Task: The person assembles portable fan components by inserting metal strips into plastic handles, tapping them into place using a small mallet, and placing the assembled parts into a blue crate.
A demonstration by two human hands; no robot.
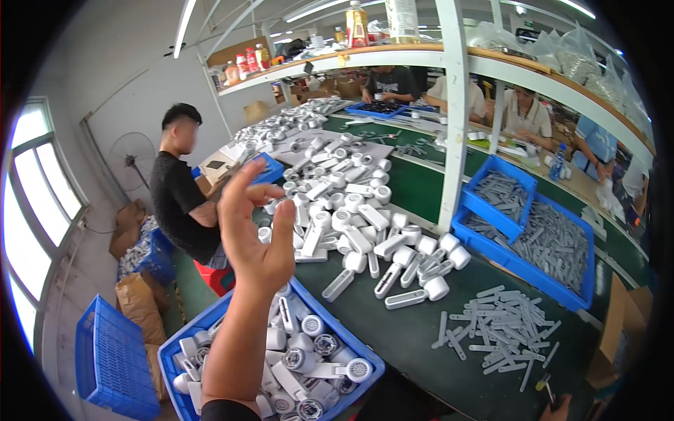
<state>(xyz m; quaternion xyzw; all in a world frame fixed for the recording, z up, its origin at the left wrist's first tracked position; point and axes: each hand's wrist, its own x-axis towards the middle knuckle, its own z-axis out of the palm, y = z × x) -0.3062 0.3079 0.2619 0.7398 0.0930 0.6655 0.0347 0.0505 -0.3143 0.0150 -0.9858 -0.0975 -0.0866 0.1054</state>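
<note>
Hands are well apart: the empty left hand point(256, 242), fingers loosely curled, is raised near a blue plastic crate point(378, 365) of white round-headed plastic units point(300, 358); the right hand point(558, 408) grips a slim yellow-tipped tool point(541, 384) beside flat grey strips point(502, 330) on the dark green bench point(414, 340).
</note>
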